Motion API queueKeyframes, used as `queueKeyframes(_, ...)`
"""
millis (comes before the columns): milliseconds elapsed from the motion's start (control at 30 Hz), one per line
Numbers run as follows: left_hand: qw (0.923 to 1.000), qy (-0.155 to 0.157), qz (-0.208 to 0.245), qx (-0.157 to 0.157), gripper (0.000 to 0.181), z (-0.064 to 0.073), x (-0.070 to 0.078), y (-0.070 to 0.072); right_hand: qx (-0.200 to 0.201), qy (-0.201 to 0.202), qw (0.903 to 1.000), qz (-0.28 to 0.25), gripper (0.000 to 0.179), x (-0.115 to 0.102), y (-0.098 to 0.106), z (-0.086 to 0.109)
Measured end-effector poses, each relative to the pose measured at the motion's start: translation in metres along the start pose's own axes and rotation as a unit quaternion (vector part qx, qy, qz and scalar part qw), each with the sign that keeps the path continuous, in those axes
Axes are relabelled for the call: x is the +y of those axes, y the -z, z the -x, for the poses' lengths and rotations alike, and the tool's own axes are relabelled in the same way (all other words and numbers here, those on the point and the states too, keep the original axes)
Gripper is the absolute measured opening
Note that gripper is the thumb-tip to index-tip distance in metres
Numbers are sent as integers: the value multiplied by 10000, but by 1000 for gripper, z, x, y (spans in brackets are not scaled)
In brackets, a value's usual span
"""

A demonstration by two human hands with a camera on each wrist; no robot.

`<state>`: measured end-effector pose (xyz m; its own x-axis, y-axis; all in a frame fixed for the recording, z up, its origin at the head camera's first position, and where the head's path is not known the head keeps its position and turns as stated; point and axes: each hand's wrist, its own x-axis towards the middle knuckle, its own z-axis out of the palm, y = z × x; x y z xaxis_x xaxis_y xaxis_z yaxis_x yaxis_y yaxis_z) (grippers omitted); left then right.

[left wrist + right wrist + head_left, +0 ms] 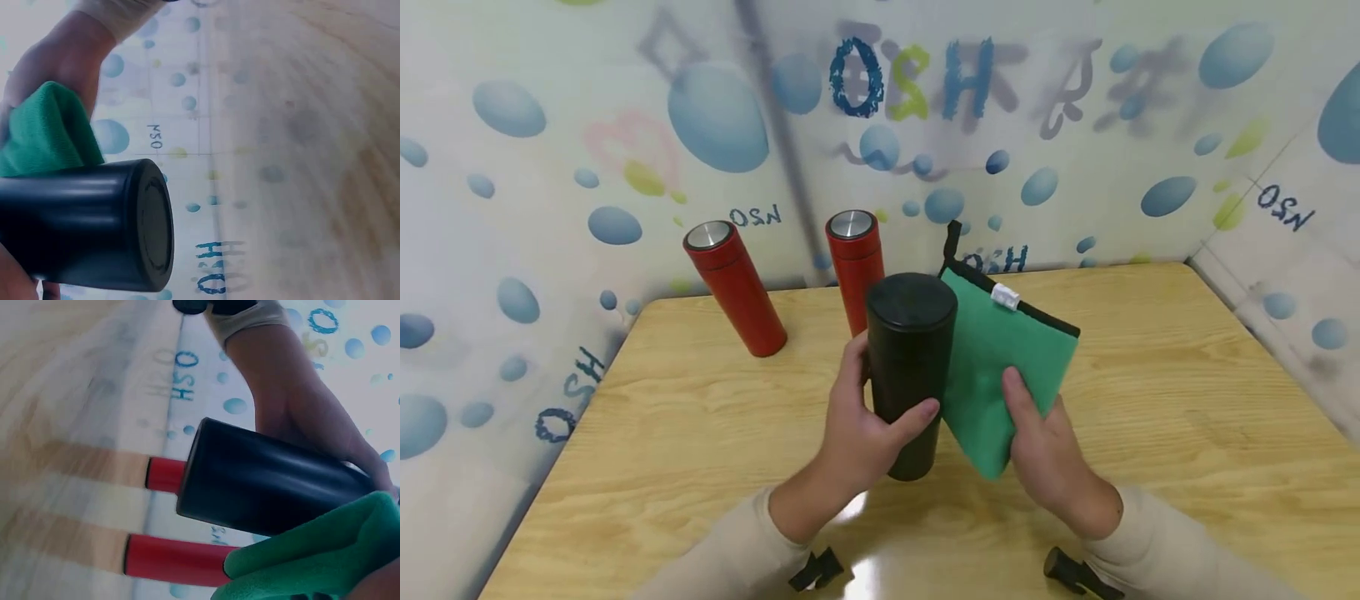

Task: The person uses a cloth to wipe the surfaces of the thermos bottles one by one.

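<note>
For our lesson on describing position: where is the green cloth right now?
In the head view, the green cloth is right of centre, held in the right hand, just right of the black flask.

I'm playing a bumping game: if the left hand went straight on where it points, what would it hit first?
Past the black bottle it grips, the left hand would probably meet the green cloth in the right hand first, though depth is hard to judge.
</note>
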<state>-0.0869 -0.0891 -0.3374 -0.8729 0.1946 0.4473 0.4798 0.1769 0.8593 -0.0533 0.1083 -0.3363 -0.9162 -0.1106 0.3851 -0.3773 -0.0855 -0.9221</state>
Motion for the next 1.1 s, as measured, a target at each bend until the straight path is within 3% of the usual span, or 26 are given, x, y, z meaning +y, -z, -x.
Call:
queueKeyframes(167,9998,-40,-91,-198,76,5,-7,-4,-156,1539,9879,77,45,6,-3,6)
queueKeyframes(267,9992,-163,-192,-295,79,8,-10,-5,-185,1795,9835,149,48,9,-5,11)
queueKeyframes(500,9941,-848,114,-666,82,6,-17,-6,-711,1751,9804,560,47,13,-5,20)
queueKeyframes(633,9917,-1103,292,-598,82,5,-19,-7,-1073,1474,9798,822,45,9,-5,21)
queueKeyframes(867,9921,-1224,246,-113,86,5,-13,-4,-1594,647,9816,823,56,5,-6,20)
queueKeyframes(1100,9928,-1100,343,-329,84,5,-11,-5,-1360,714,9834,962,45,4,-6,21)
